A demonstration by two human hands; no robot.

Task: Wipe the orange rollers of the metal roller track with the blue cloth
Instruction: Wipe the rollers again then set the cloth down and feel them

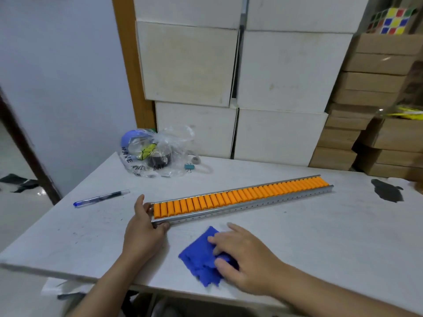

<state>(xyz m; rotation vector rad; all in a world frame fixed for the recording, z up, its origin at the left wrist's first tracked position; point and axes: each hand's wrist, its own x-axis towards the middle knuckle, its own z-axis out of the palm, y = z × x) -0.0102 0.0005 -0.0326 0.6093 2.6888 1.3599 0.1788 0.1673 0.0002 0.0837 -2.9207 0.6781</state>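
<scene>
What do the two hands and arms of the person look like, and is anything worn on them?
The left hand and right hand are both bare: no gloves, rings or watch are visible. The forearms are bare too, with no sleeves in the picture.

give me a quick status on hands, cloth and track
Left hand gripping near end of roller track. Right hand pressed on blue cloth, cloth on table, not on orange rollers. Nothing blocking track.
</scene>
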